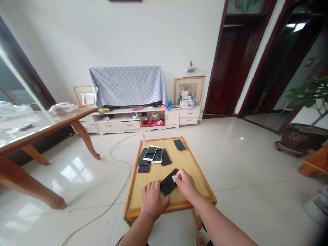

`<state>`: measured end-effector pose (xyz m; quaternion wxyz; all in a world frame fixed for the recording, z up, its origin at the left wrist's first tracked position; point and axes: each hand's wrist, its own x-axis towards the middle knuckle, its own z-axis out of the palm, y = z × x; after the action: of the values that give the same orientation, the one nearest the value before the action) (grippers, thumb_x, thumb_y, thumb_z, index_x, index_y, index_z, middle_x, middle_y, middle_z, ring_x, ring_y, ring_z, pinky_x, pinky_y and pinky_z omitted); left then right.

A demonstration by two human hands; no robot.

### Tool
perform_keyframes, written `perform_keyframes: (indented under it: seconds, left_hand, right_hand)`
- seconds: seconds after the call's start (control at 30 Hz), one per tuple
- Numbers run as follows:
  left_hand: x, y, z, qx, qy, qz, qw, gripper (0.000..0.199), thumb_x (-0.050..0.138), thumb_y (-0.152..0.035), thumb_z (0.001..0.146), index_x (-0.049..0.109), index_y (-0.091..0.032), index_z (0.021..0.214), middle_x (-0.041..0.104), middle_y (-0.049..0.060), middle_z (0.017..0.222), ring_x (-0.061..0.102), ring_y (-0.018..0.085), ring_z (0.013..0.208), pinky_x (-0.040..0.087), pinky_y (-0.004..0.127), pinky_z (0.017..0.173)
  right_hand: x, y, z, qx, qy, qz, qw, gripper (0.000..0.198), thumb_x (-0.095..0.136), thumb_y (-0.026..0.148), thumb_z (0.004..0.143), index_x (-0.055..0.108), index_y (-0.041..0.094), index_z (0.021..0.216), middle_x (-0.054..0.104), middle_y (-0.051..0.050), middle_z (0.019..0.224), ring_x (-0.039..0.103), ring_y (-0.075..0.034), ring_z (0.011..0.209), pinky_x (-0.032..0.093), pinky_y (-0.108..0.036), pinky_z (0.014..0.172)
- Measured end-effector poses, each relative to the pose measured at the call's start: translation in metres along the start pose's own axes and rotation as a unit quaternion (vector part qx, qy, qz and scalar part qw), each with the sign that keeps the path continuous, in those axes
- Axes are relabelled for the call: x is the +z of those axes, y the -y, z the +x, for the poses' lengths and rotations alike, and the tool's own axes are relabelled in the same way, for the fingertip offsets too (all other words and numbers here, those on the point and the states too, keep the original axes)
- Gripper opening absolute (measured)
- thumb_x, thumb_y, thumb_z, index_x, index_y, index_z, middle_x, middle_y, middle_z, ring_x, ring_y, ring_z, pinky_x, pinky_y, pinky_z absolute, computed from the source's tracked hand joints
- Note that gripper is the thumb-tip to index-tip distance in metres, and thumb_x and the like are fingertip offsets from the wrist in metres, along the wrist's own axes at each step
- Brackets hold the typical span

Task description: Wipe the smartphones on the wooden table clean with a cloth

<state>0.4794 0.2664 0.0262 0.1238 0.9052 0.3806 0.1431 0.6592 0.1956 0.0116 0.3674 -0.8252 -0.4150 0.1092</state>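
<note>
Head view: braces black phone (167, 187) on desk (188, 160) with wide-set fingers of left hand (153, 197), likely against sliding; pinches white scrap (174, 178) over it in right hand (186, 184).

A dotted cloth (129, 85), a low cabinet (119, 126), 2 frames (192, 84) and a potted plant (297, 138) are marking this as a home.

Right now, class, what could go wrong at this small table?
The black phone by the left hand lies near the small table's near edge; if that hand's grip slackened, pushing with the white wad in the right hand might slide it off. The upper white phone overlaps others, so a bump could perhaps scratch them.
</note>
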Motion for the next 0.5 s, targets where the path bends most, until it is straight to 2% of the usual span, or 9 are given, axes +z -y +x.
perform_keyframes:
  seconds: [0.07, 0.13, 0.33, 0.4, 0.5]
  left_hand:
    - [0.001, 0.0, 0.0, 0.002, 0.001, 0.0, 1.0, 0.053, 0.064, -0.042, 0.073, 0.055, -0.024, 0.122, 0.062, 0.008, 0.118, 0.051, 0.028, 0.116, 0.028, 0.04, 0.103]
    - [0.002, 0.001, 0.0, 0.003, -0.006, -0.002, 1.0, 0.054, 0.064, -0.042, 0.072, 0.054, -0.024, 0.122, 0.062, 0.008, 0.118, 0.051, 0.028, 0.115, 0.028, 0.04, 0.102]
    - [0.007, 0.005, 0.0, 0.002, -0.02, -0.011, 1.0, 0.05, 0.059, -0.041, 0.078, 0.053, -0.023, 0.124, 0.062, 0.009, 0.12, 0.052, 0.027, 0.115, 0.029, 0.039, 0.103]
    - [0.006, 0.005, 0.0, 0.004, -0.016, -0.012, 1.0, 0.053, 0.06, -0.041, 0.077, 0.052, -0.022, 0.125, 0.062, 0.009, 0.121, 0.052, 0.027, 0.116, 0.029, 0.039, 0.103]
    - [0.006, 0.006, 0.0, 0.0, -0.009, -0.011, 1.0, 0.061, 0.065, -0.042, 0.072, 0.051, -0.022, 0.128, 0.06, 0.009, 0.123, 0.05, 0.028, 0.118, 0.028, 0.039, 0.105]
  right_hand:
    - [-0.002, 0.0, 0.003, -0.004, -0.027, -0.067, 0.997, 0.014, 0.049, 0.021, 0.087, 0.062, 0.022, 0.087, 0.066, -0.003, 0.091, 0.06, -0.018, 0.083, 0.041, -0.026, 0.072]
    - [0.0, 0.005, 0.0, -0.014, -0.03, -0.087, 0.996, 0.017, 0.047, 0.018, 0.087, 0.064, 0.022, 0.084, 0.065, -0.005, 0.095, 0.059, -0.018, 0.087, 0.04, -0.026, 0.075]
    - [0.025, 0.026, -0.029, -0.141, 0.055, -0.085, 0.985, 0.022, 0.047, 0.016, 0.087, 0.068, 0.023, 0.085, 0.062, -0.004, 0.094, 0.059, -0.016, 0.087, 0.04, -0.024, 0.076]
    - [0.023, 0.025, -0.026, -0.128, 0.066, -0.079, 0.986, 0.023, 0.047, 0.016, 0.088, 0.069, 0.023, 0.085, 0.063, -0.004, 0.094, 0.059, -0.016, 0.086, 0.039, -0.024, 0.076]
    - [0.011, 0.017, -0.008, -0.06, 0.047, -0.077, 0.994, 0.025, 0.046, 0.013, 0.088, 0.069, 0.021, 0.093, 0.064, -0.005, 0.098, 0.059, -0.016, 0.089, 0.039, -0.024, 0.078]
